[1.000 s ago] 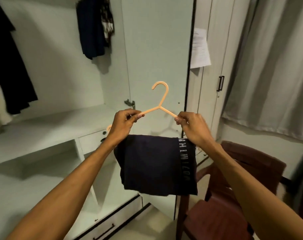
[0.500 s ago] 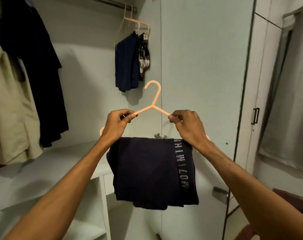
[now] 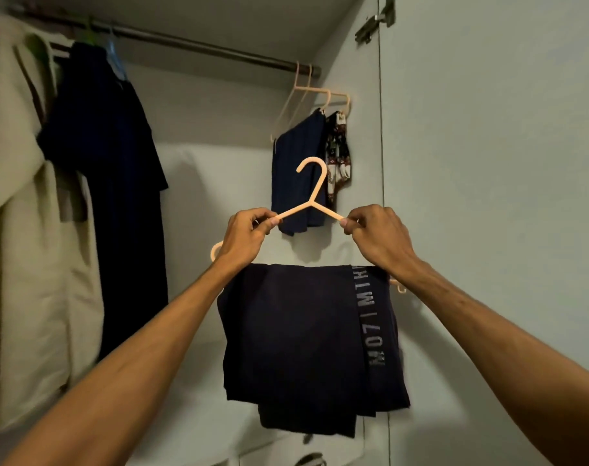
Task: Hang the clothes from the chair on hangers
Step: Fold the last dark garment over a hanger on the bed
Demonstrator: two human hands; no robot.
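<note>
A peach plastic hanger [image 3: 315, 193] is held up in front of the open wardrobe, hook upward. My left hand [image 3: 244, 235] pinches its left shoulder and my right hand [image 3: 375, 237] pinches its right shoulder. A folded dark navy garment [image 3: 303, 338] with a grey lettered band hangs over the hanger's lower bar, below both hands. The metal rail [image 3: 192, 42] runs across the top of the wardrobe, well above the hook. The chair is out of view.
At the rail's right end hang peach hangers [image 3: 308, 92] with a navy garment [image 3: 298, 173] and a patterned one [image 3: 337, 159]. A dark shirt [image 3: 118, 183] and cream clothes [image 3: 24, 230] hang at the left. The wardrobe door [image 3: 488, 196] stands at the right.
Both hands have lifted the hanger with the navy garment toward the rail. My view has tilted up, so the rail shows and the chair and shelf have dropped out of sight.
</note>
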